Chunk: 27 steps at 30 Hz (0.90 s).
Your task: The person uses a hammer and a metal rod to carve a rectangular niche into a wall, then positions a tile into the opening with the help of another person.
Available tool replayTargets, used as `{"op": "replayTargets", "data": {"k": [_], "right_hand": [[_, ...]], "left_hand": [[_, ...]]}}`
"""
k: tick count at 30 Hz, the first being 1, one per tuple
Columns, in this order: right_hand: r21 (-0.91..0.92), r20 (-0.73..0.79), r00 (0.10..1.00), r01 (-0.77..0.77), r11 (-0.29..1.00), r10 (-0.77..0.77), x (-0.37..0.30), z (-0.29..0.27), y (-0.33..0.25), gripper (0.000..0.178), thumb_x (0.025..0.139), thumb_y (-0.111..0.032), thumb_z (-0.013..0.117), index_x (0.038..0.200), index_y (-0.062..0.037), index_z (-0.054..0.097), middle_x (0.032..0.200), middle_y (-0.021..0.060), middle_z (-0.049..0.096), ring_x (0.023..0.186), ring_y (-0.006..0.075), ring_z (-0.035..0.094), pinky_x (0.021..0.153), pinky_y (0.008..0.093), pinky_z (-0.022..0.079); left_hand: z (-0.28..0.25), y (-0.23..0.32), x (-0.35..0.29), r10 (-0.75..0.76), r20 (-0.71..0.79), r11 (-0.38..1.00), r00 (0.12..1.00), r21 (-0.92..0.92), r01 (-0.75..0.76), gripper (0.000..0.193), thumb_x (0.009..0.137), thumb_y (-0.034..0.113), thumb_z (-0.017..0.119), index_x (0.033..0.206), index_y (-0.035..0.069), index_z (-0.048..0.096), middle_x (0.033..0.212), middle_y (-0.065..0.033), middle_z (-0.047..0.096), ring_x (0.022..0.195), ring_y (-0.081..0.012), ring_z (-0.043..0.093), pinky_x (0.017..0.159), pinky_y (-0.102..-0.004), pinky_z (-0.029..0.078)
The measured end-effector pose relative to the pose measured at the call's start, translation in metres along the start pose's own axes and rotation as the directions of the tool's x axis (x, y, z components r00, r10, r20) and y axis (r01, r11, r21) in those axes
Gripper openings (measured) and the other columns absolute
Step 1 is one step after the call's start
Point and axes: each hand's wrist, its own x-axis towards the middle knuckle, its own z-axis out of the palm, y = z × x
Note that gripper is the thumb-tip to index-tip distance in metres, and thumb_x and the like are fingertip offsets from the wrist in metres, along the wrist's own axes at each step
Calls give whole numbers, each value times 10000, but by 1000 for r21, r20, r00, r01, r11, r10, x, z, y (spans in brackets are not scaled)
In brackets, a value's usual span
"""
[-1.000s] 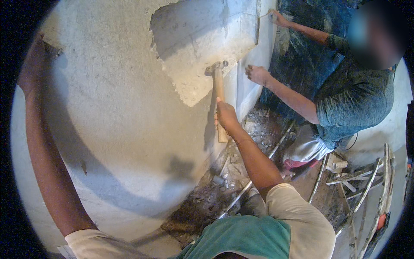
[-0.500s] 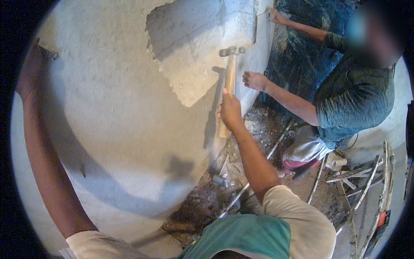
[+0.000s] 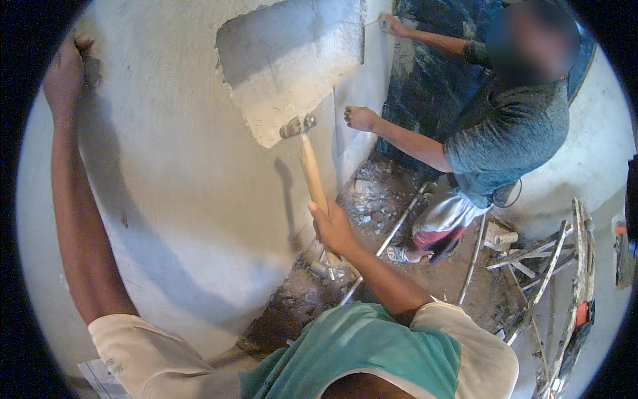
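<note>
My right hand is wrapped round the lower part of a wooden handle of a ball-peen hammer. The hammer stands upright, its metal head in front of the lower tip of a broken-out patch in the plaster wall. Stretched far up to the left, my left hand is closed against the plastered wall. Whatever its fingers pinch is too small and dark to make out.
To the right stands a co-worker in a dark shirt. Their upper hand pinches a thin line at the wall edge; their lower hand is near the wall. Rubble, poles and a wooden frame lie below and right.
My right hand has drawn the hammer down and to the left, and its head now tilts left. My left hand shows more fully at the wall as the view shifts.
</note>
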Motion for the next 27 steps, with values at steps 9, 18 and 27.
{"op": "replayTargets", "data": {"k": [9, 18, 27], "right_hand": [[-241, 76, 996, 62, 969, -45, -102, -37, -33, 338, 889, -346, 511, 888, -8, 506, 635, 139, 505, 586, 241, 506, 545, 372, 411], [-290, 245, 966, 150, 945, -79, -128, -29, -10, 311, 894, -322, 506, 932, -17, 558, 689, 178, 554, 629, 295, 566, 570, 385, 436], [-276, 391, 916, 206, 939, -86, -86, -55, -16, 283, 877, -293, 524, 825, -18, 569, 716, 193, 561, 662, 341, 579, 603, 395, 453]], "left_hand": [[-33, 83, -356, -639, 543, 416, 545, -352, 839, 343, 921, 434, 439, 802, 117, 494, 635, 36, 432, 495, -40, 389, 411, -182, 314], [-19, 147, -502, -533, 636, 160, 558, -572, 804, 333, 866, 243, 539, 1041, -10, 412, 892, -55, 442, 788, -131, 443, 711, -289, 398], [5, 148, -493, -717, 662, -173, 217, -471, 865, 391, 778, 153, 636, 1051, -19, 414, 772, -57, 461, 622, -154, 487, 545, -283, 438]]}}
